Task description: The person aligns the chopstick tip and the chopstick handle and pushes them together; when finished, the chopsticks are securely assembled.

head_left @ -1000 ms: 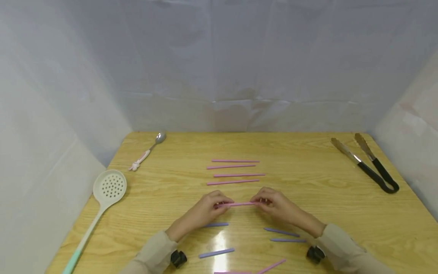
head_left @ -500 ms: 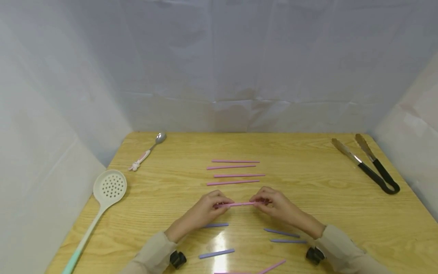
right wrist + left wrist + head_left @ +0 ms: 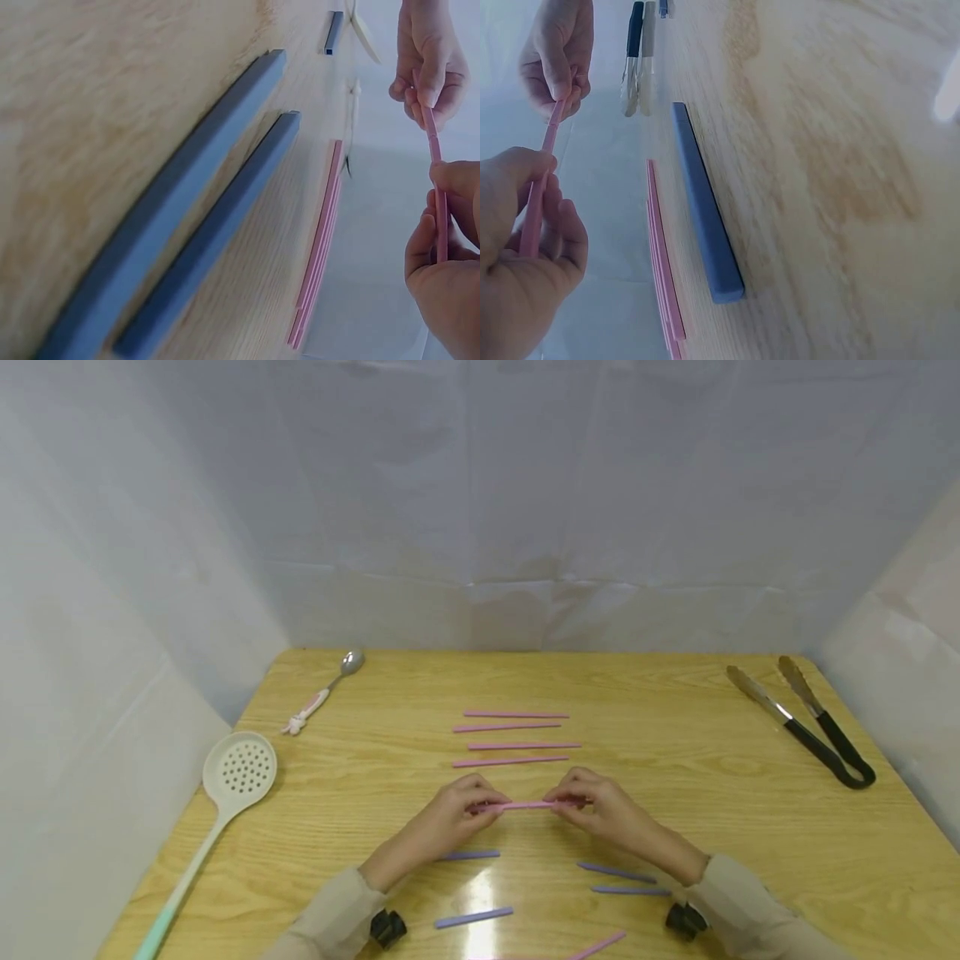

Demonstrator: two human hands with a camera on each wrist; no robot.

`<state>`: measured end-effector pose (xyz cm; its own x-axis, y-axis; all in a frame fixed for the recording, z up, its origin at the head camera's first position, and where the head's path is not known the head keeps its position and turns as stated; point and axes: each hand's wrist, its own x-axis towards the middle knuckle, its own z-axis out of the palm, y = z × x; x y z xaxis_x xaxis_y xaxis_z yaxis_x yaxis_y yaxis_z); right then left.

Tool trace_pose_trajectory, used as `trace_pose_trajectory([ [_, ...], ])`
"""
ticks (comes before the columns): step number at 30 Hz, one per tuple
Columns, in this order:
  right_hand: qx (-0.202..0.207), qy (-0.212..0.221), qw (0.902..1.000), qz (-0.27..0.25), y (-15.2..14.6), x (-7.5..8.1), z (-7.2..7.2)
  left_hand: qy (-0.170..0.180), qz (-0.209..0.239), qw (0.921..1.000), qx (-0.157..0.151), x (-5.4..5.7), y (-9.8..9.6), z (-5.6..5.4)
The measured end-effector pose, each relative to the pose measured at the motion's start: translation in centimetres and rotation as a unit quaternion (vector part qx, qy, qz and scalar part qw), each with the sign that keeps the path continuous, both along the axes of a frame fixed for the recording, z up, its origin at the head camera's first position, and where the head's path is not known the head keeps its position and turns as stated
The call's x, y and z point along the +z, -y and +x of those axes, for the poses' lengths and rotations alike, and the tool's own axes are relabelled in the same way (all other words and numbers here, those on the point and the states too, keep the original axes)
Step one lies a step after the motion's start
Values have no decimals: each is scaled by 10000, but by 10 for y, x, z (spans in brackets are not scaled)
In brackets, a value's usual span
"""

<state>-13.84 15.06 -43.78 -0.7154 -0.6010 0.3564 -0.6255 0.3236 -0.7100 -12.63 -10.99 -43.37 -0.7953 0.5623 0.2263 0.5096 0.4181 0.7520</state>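
Both hands hold one slim pink chopstick (image 3: pixel 527 806) level above the middle of the table. My left hand (image 3: pixel 453 817) pinches its left part between thumb and fingers. At the other end, the right hand (image 3: pixel 606 812) pinches it likewise, and a short length shows between the fingertips. In the right wrist view a seam line crosses the chopstick (image 3: pixel 434 146) in that gap. Under the left wrist a blue stick piece (image 3: pixel 474 855) is partly covered. Two more blue pieces (image 3: pixel 632 891) lie beneath the right forearm.
Several pink chopsticks (image 3: pixel 525 746) lie in a row behind the hands. Nearer are another blue piece (image 3: pixel 474 917) and a pink piece (image 3: pixel 597 945) at the frame's bottom edge. A skimmer (image 3: pixel 240 768) and spoon (image 3: pixel 349 662) lie left, black-handled tongs (image 3: pixel 817 743) right.
The right hand has edged very slightly left towards the left hand, and the bare stretch of chopstick between them looks a little shorter. Both hands keep their hold.
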Motion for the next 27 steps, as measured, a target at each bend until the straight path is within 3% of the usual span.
trace_pose_trajectory([
  [14, -124, -462, 9980, -408, 8, -6, 1, -542, 284, 9978, -269, 2, 5, -1],
  [27, -114, -700, 9959, -561, 8, -4, 2, -405, 588, 9973, -185, -1, -1, -3],
])
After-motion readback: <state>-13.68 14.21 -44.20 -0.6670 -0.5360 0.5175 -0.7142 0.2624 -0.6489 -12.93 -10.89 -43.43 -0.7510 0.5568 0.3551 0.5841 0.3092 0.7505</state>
